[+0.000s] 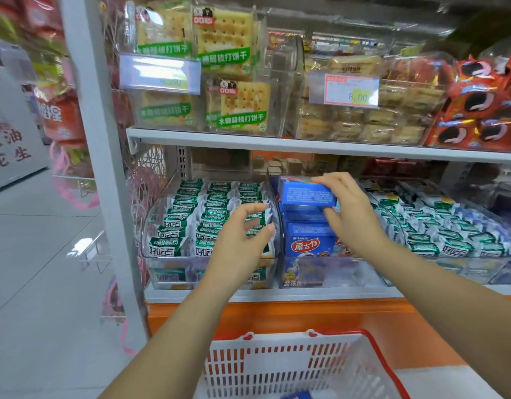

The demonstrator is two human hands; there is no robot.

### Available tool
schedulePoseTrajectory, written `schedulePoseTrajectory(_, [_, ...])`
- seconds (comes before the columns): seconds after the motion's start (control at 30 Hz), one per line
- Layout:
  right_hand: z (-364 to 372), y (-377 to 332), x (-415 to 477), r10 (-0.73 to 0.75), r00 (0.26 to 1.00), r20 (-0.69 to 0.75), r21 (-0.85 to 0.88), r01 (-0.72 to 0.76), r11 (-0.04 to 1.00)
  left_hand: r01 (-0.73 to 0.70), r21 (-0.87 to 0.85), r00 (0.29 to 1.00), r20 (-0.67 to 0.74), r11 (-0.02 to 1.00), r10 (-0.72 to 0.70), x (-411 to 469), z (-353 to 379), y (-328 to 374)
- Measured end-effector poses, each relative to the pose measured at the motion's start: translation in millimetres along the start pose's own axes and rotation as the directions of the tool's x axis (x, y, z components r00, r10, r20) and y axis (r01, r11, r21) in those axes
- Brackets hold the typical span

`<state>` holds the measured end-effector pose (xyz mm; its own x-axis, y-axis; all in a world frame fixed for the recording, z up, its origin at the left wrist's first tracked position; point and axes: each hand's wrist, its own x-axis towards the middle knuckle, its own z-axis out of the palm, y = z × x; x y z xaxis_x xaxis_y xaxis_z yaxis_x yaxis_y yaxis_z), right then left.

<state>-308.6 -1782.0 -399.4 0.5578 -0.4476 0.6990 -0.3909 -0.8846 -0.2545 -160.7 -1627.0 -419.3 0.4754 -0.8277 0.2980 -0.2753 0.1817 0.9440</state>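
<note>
- The blue snack box (306, 192) is held by the right hand (349, 208), fingers (329, 178) clamped over its top and thumb beneath, just above the stacked blue boxes (311, 240) in the middle clear bin (311, 270) on the lower shelf (248, 295).
- Only the box's right end is gripped; a slip is judged likely if it is swung quickly, and the box would then drop onto the stack below.
- The bin's front wall stands between the box and the person; it could be clipped if the box is drawn out too low.
- The left hand (242, 240) hovers with fingers apart and loosely curved, nothing held, in front of the green-and-white packets (190, 220); these could be brushed and dragged over their bin's edge.
- The upper shelf (277, 141) hangs above; a high lift could knock the box against it.
- The shopping basket (277, 367) sits low and near the body; a release made too early would probably land the box on its red rim or on the floor.
</note>
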Motion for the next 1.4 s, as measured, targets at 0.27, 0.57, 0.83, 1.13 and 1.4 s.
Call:
schedulePoseTrajectory(0.27, [8.2,28.5,25.4,0.045,0.992,0.121,0.052,-0.052,0.997,-0.001,0.207,1.0,-0.005,0.978,0.002,18.8,-7.6,-21.9])
schedulePoseTrajectory(0.57, [1.7,42.7,44.6,0.04,0.956,0.29,0.119,-0.077,0.99,-0.084,0.351,0.996,0.038,0.933,0.075,30.1,-0.3,-26.1])
schedulePoseTrajectory(0.83, [26.9,73.3,53.8,0.177,0.81,0.559,0.142,-0.304,0.942,-0.244,0.562,0.965,0.218,0.791,0.143,71.4,25.6,-26.5])
schedulePoseTrajectory(1.13, [37.8,91.2,62.4,0.204,0.651,0.731,0.087,-0.387,0.918,-0.247,0.701,0.879,0.452,0.669,-0.149,119.1,30.1,-37.1])
schedulePoseTrajectory(1.4, [55.1,101.0,80.1,0.226,0.861,0.455,0.04,-0.273,0.961,-0.276,0.675,0.866,0.484,0.684,-0.128,122.0,27.7,-45.6])
